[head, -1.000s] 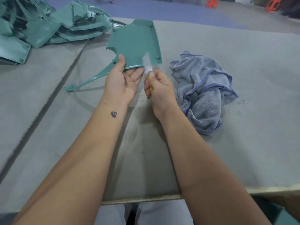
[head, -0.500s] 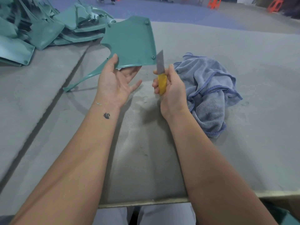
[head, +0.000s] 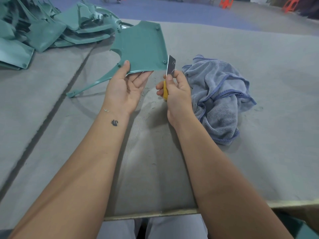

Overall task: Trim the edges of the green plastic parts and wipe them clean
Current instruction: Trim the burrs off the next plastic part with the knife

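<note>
My left hand (head: 126, 85) holds a flat green plastic part (head: 143, 47) with a long thin arm running down to the left; the thumb lies on top near its lower edge and the fingers are underneath. My right hand (head: 177, 90) grips a yellow-handled utility knife (head: 170, 69), blade pointing up, its edge right against the part's lower right corner. A crumpled blue-grey cloth (head: 221, 94) lies on the table just right of my right hand.
A heap of more green plastic parts (head: 51, 26) fills the far left of the grey padded table (head: 259, 152). Small shavings dot the table below my hands. The table's front edge runs near my lap. Orange stools stand on the floor beyond.
The knife blade has come up from under the part's lower edge to its right corner. My left hand still holds the part in much the same place.
</note>
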Tool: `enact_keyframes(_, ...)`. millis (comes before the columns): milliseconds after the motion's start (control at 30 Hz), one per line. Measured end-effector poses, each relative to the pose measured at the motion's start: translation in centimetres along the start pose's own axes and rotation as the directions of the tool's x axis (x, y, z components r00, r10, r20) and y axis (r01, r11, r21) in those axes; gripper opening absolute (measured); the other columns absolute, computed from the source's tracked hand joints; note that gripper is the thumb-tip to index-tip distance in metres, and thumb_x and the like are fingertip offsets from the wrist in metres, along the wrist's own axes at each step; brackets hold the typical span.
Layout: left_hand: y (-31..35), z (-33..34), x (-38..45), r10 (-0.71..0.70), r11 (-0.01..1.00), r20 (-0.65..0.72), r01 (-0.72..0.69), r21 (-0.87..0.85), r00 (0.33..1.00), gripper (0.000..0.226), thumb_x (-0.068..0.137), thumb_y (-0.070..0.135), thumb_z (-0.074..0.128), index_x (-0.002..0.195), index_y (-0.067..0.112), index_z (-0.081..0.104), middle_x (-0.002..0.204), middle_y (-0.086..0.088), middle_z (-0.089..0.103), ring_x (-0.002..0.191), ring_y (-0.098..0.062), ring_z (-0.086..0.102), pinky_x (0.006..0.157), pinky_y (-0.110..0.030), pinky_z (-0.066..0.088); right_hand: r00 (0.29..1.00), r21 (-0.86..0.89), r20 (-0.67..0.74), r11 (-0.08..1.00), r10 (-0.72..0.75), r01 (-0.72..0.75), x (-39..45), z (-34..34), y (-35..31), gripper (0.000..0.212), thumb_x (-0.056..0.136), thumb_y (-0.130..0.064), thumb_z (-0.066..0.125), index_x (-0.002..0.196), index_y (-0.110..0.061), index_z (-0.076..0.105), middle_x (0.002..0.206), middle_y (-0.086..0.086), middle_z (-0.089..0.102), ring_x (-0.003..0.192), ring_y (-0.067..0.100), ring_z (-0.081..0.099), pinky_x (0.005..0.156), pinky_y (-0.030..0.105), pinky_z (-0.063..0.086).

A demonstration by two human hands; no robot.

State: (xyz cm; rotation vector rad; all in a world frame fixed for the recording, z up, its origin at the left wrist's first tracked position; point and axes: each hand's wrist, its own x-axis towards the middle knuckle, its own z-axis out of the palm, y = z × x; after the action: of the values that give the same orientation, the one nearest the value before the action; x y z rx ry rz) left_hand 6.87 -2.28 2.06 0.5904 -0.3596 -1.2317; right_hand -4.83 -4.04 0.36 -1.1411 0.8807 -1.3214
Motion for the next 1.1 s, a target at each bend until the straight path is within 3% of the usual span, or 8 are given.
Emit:
enact_keyframes(200, -0.14, 0.21, -0.35, 0.014, 1.0, 0.032, -0.013, -0.022, 0.999, 0.027, 0.104, 0.019, 0.039, 0.108, 0.002, 0.06, 0.097, -0.019, 0.071, 0.085, -0.032, 0.071, 0.085, -0.036, 0.057, 1.0, -0.091, 0.023, 0.996, -0.01, 0.012, 0.03, 0.09, 0.26, 0.024, 0.101, -0.012, 0.041, 0.084, -0.02, 0.054, 0.062, -0.002, 0.051, 0.054, 0.008, 0.044, 0.057, 0.018, 0.039)
enact_keyframes(433, -0.03, -0.01, -0.54, 0.036, 0.999, 0.055, -0.034, -0.033, 0.998, 0.028, 0.104, 0.018, 0.039, 0.117, 0.0, 0.057, 0.119, -0.027, 0.063, 0.096, -0.035, 0.069, 0.081, -0.036, 0.059, 0.993, -0.067, 0.117, 0.998, -0.008, 0.016, 0.11, -0.2, 0.17, 0.025, 0.101, -0.009, 0.039, 0.081, -0.018, 0.052, 0.06, -0.001, 0.046, 0.051, 0.008, 0.04, 0.048, 0.012, 0.036)
enact_keyframes(567, -0.24, -0.04, -0.48, 0.015, 0.998, 0.025, -0.013, -0.063, 1.0, 0.038, 0.104, 0.016, 0.039, 0.135, -0.004, 0.046, 0.134, -0.028, 0.053, 0.117, -0.038, 0.058, 0.093, -0.041, 0.053, 0.971, -0.082, 0.237, 0.995, -0.03, 0.051, -0.21, 0.26, 0.37, 0.026, 0.1, -0.006, 0.041, 0.082, -0.019, 0.054, 0.058, 0.0, 0.046, 0.051, 0.008, 0.04, 0.049, 0.016, 0.035)
enact_keyframes(767, -0.12, -0.17, -0.15, 0.014, 0.997, 0.009, -0.014, -0.071, 1.0, 0.036, 0.103, 0.019, 0.04, 0.132, -0.001, 0.05, 0.13, -0.026, 0.057, 0.11, -0.034, 0.063, 0.082, -0.036, 0.059, 0.996, 0.026, 0.032, 0.996, 0.084, -0.084, 0.45, -0.43, -0.08, 0.022, 0.102, -0.013, 0.04, 0.084, -0.018, 0.052, 0.061, -0.003, 0.049, 0.051, 0.009, 0.042, 0.05, 0.018, 0.034)
enact_keyframes(867, -0.19, -0.16, -0.27, 0.009, 0.998, 0.033, -0.007, -0.061, 0.999, 0.029, 0.104, 0.02, 0.04, 0.116, 0.001, 0.057, 0.115, -0.025, 0.066, 0.1, -0.031, 0.069, 0.084, -0.036, 0.058, 0.994, -0.052, 0.092, 0.997, 0.062, -0.057, 0.18, -0.03, 0.16, 0.024, 0.101, -0.011, 0.041, 0.083, -0.018, 0.053, 0.06, -0.001, 0.048, 0.051, 0.009, 0.04, 0.048, 0.014, 0.034)
enact_keyframes(967, -0.44, 0.05, -0.43, 0.001, 0.997, 0.03, 0.001, -0.072, 1.0, 0.027, 0.104, 0.02, 0.04, 0.106, 0.002, 0.059, 0.099, -0.02, 0.069, 0.091, -0.03, 0.069, 0.094, -0.041, 0.053, 0.963, -0.154, 0.269, 0.987, 0.001, 0.042, -0.36, 0.47, 0.46, 0.026, 0.1, -0.004, 0.041, 0.084, -0.019, 0.056, 0.059, 0.003, 0.045, 0.051, 0.009, 0.038, 0.048, 0.017, 0.034)
enact_keyframes(1033, -0.51, 0.05, -0.5, -0.006, 0.999, 0.017, 0.007, -0.042, 1.0, 0.03, 0.104, 0.023, 0.039, 0.113, 0.002, 0.058, 0.11, -0.022, 0.067, 0.103, -0.033, 0.066, 0.101, -0.042, 0.048, 0.963, -0.123, 0.27, 0.992, -0.004, 0.039, -0.38, 0.41, 0.33, 0.026, 0.099, -0.005, 0.042, 0.082, -0.018, 0.056, 0.059, 0.003, 0.047, 0.05, 0.009, 0.04, 0.048, 0.017, 0.035)
enact_keyframes(1100, -0.42, -0.15, -0.46, -0.029, 0.998, 0.01, 0.029, 0.051, 1.0, 0.034, 0.104, 0.031, 0.037, 0.12, 0.008, 0.057, 0.117, -0.019, 0.066, 0.115, -0.03, 0.062, 0.105, -0.039, 0.045, 0.985, 0.043, 0.17, 0.999, 0.022, -0.029, -0.07, -0.11, -0.1, 0.023, 0.1, -0.008, 0.043, 0.082, -0.016, 0.054, 0.063, 0.004, 0.052, 0.051, 0.01, 0.045, 0.052, 0.017, 0.039)
